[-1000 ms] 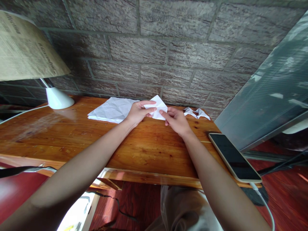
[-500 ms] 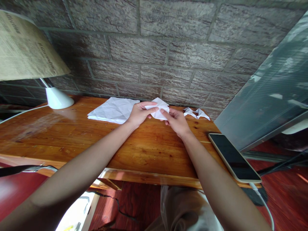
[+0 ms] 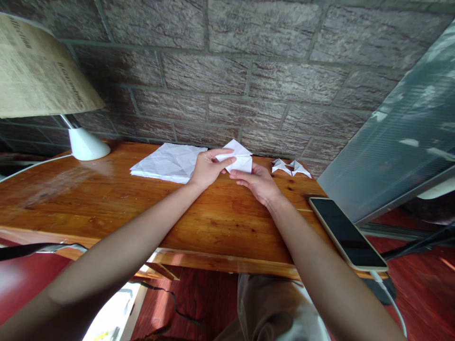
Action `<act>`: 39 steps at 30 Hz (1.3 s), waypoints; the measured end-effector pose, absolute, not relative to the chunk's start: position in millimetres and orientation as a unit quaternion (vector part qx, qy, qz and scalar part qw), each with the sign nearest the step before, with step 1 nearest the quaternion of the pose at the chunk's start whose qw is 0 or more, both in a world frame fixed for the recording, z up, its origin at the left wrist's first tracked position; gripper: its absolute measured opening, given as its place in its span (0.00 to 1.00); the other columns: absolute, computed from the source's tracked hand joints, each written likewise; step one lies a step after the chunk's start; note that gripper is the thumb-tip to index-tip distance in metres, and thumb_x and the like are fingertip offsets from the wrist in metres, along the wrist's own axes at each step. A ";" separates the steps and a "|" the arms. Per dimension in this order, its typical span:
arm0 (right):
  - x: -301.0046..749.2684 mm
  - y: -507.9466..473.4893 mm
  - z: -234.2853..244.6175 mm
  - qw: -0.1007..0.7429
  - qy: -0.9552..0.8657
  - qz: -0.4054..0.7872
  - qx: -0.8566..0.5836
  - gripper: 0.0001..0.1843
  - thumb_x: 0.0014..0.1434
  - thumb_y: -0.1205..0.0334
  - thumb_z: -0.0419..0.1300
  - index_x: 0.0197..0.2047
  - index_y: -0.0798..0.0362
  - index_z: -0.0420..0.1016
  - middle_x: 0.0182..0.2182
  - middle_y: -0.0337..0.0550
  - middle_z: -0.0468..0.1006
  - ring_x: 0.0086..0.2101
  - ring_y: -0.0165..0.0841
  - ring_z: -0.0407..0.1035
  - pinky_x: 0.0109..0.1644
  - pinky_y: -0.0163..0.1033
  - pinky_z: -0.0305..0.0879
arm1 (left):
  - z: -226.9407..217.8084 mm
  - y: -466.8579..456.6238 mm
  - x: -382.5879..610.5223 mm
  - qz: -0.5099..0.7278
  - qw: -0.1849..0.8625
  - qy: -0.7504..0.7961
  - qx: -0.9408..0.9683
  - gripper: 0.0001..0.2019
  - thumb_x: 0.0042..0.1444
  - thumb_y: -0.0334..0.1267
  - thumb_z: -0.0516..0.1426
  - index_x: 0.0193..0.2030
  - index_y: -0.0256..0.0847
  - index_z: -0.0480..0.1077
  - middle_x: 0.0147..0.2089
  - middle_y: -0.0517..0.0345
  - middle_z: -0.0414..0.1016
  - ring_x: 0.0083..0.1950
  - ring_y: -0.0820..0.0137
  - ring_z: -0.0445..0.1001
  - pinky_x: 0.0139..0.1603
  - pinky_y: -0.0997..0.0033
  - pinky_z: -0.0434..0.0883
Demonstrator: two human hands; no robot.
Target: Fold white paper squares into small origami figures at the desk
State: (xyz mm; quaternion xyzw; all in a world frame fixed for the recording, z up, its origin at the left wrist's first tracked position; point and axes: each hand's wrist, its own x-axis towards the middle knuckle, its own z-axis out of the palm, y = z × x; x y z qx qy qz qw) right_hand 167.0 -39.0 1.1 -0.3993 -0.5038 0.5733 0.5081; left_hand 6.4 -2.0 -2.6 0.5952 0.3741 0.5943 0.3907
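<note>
A small white folded paper with crease lines is held up above the back of the wooden desk. My left hand pinches its left side, thumb across the front and fingers at the top edge and behind. At the lower right edge, my right hand grips the same paper, thumb and fingers closed along its border. A stack of creased white paper sheets lies left of my left hand. Two folded paper pieces rest on the desk to the right of my right hand.
A phone with a white charging cable lies at the desk's right edge. At the far left stands a lamp with a white base and a printed shade. A brick wall rises directly behind the desk.
My right hand has shifted from the front of the paper to its lower right edge, its thumb off the face. The left hand keeps its pinch, and the paper shows more of its front.
</note>
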 end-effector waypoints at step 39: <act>165.6 -36.6 0.2 0.491 -0.523 0.600 -0.354 0.27 0.39 0.64 0.77 0.45 0.52 0.79 0.40 0.41 0.84 0.41 0.32 0.76 0.44 0.35 0.69 | -3.3 0.0 9.0 0.616 0.495 0.365 0.493 0.24 0.36 0.43 0.74 0.42 0.37 0.81 0.28 0.60 0.78 0.24 0.77 0.70 0.27 0.75 0.71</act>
